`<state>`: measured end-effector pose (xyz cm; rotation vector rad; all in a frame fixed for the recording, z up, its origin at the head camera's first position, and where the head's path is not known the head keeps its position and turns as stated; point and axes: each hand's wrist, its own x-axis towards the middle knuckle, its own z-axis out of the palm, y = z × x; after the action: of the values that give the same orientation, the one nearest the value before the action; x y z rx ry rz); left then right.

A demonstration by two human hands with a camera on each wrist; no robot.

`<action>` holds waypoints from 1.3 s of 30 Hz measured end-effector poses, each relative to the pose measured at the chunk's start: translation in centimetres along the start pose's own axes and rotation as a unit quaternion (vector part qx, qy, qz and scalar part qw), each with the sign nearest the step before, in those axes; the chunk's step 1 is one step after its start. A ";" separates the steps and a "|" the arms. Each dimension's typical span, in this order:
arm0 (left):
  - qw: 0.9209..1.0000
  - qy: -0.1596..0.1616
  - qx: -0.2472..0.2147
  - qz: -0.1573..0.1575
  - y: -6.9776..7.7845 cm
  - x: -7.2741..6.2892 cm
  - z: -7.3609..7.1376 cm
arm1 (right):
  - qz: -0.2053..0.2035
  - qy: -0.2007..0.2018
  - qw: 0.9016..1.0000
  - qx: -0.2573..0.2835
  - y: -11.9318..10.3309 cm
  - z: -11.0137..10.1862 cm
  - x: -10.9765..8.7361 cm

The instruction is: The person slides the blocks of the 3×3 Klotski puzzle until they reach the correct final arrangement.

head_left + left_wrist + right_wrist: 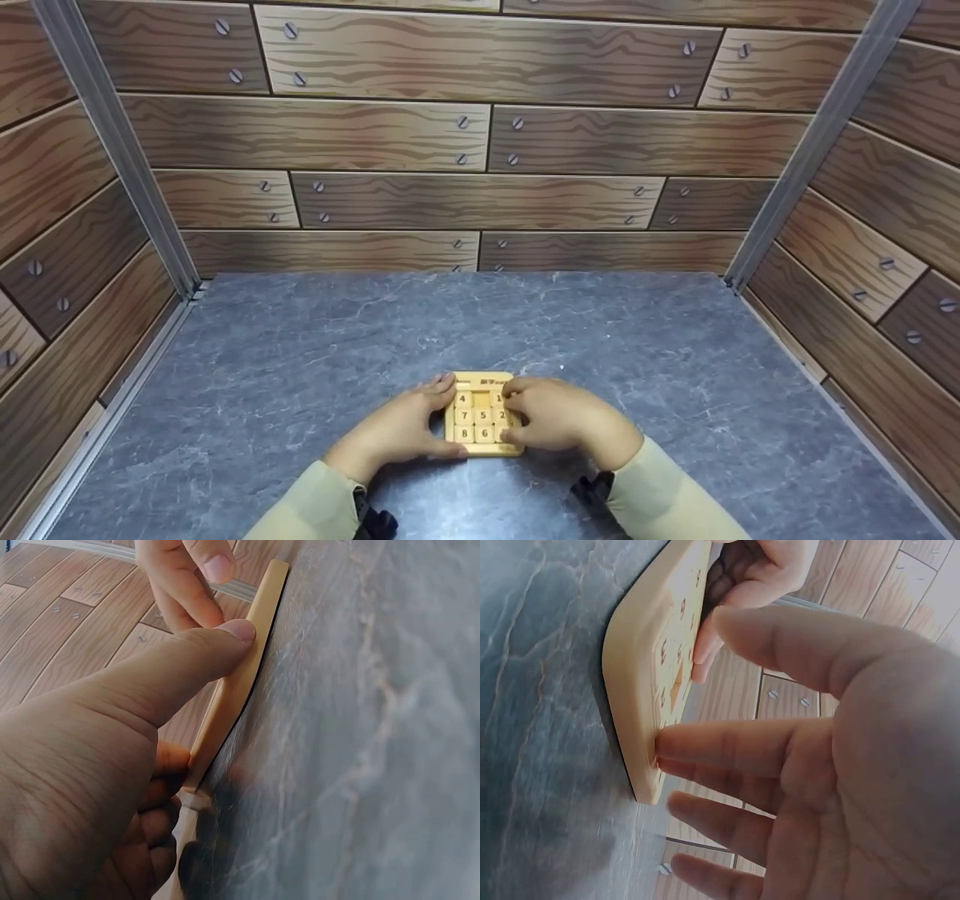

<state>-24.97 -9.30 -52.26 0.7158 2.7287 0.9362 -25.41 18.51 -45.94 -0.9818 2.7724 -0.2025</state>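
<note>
A yellow number slide puzzle (pixel 491 451) lies flat on the table, its tiles marked with dark numerals. The top row reads 4, a gap, then 1; below come 7, 5, 2, then 8, 6 and a tile partly under the right thumb. My left hand (pixel 401 427) grips the frame's left side, thumb on the near edge and fingers at the far left corner. In the right wrist view the index fingertip of my right hand (pixel 810 757) touches the puzzle's (pixel 626 660) right part. Its thumb stands apart from the board, and its other fingers extend fairly straight.
The puzzle rests on a grey marbled tabletop (pixel 480 322) near its front. Wood-patterned panels (pixel 480 135) enclose the back and both sides, with metal posts (pixel 127 150) at the corners. Black bands (pixel 375 517) show at the cuffs of the light sleeves (pixel 307 502).
</note>
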 end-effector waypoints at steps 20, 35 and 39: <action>1.000 0.001 0.003 0.004 -0.1 -0.1 0.0 | 0.008 -0.061 0.997 0.046 -0.5 0.1 -0.1; 1.000 -0.001 -0.002 -0.005 0.0 0.0 -0.1 | 0.048 -0.082 0.995 0.003 -2.4 -0.8 -1.6; 1.000 -0.003 -0.004 -0.006 0.1 0.0 -0.1 | 0.057 -0.090 0.994 -0.004 -2.2 -0.8 -1.4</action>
<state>-25.01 -9.29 -52.15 0.6995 2.7202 0.9412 -23.20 17.77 -44.59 -0.7975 2.6559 -0.0808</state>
